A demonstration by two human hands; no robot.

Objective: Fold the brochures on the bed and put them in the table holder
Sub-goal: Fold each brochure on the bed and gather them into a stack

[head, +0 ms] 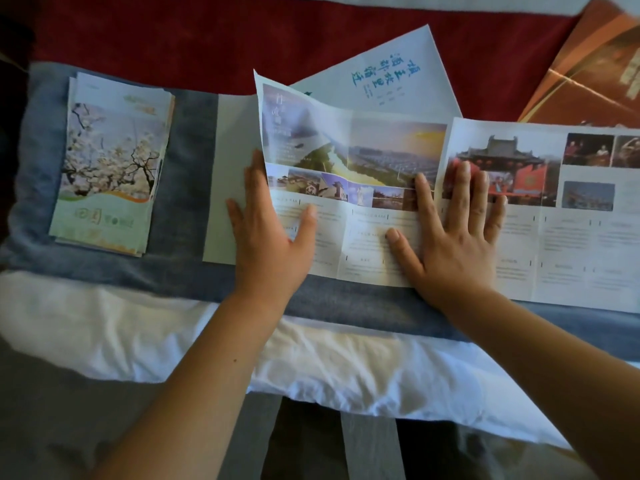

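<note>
1. Long unfolded photo-printed paper brochure (398, 188) lies printed side up across the blue-grey fabric bed runner (183, 174); it runs out of view at the right edge.
2. Left hand (273, 233) pinches the brochure's leftmost panel; thumb on the printed face, fingers behind the sheet; that panel is lifted and curls up off the runner, top corner highest.
3. Right hand (457, 223) lies palm down on the brochure, fingers straight and spread; it presses the paper flat, no grip; fingertips reach the photo row, thumb rests on the text block.
4. Pale blank paper panel (227, 174) lies flat on the runner just left of the left hand; cannot tell if it belongs to the same brochure.
5. Stack of folded brochures with white-blossom cover (110, 168) sits on the runner at far left, well apart from both hands; edges slightly fanned.
6. White sheet with blue calligraphy (384, 81) lies tilted behind the brochure's top edge; brown-orange glossy booklet (588, 74) at top right, lower edge hidden behind the brochure.
7. Dark red blanket (173, 36) beyond the runner; crumpled white bedsheet (346, 362) on the near side.
</note>
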